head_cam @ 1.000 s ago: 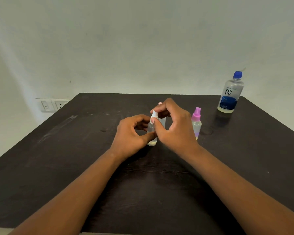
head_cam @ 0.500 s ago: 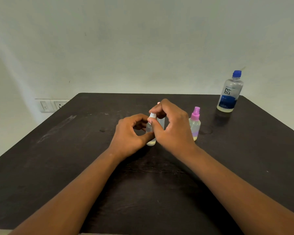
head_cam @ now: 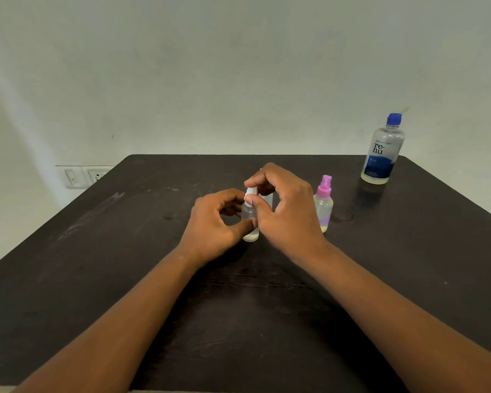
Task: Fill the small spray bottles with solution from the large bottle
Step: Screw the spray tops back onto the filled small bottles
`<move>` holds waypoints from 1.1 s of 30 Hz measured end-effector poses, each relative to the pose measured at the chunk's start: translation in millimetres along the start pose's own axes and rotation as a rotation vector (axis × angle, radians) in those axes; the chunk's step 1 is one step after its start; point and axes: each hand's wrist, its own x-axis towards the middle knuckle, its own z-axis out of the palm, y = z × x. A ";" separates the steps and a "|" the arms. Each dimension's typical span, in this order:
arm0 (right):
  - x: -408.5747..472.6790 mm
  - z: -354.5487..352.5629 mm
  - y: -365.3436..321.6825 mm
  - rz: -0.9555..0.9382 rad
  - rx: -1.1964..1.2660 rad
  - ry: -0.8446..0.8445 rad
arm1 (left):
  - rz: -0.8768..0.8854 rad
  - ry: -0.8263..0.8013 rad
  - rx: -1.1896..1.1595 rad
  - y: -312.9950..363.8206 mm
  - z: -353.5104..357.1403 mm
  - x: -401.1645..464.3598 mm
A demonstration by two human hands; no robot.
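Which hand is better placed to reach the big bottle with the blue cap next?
The right hand. The large bottle stands at the table's far right corner, on that hand's side. The left hand grips the body of the small spray bottle, so it can keep it steady.

Dim, even light; soft shadows under the forearms; wide-angle bending at the edges.

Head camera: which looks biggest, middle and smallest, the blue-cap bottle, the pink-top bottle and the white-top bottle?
1. Blue-cap bottle, biggest, though farthest away.
2 and 3. Pink-top bottle and white-top bottle look alike; both hands partly hide the white-top one, so no ranking.
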 end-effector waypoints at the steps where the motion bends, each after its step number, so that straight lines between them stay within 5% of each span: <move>1: -0.2 0.4 -0.4 -0.004 -0.005 0.003 | 0.005 -0.003 0.001 0.0 0.1 0.0; 13: -4.4 -0.2 -0.1 0.022 0.056 -0.104 | -0.001 -0.005 -0.040 -2.8 -2.3 0.8; 21: -0.1 -0.2 0.8 0.115 0.070 0.012 | -0.015 -0.002 -0.017 1.5 -1.9 0.0; 33: -3.8 -0.1 2.7 0.002 0.053 -0.053 | -0.001 -0.012 -0.011 2.7 -2.1 -0.1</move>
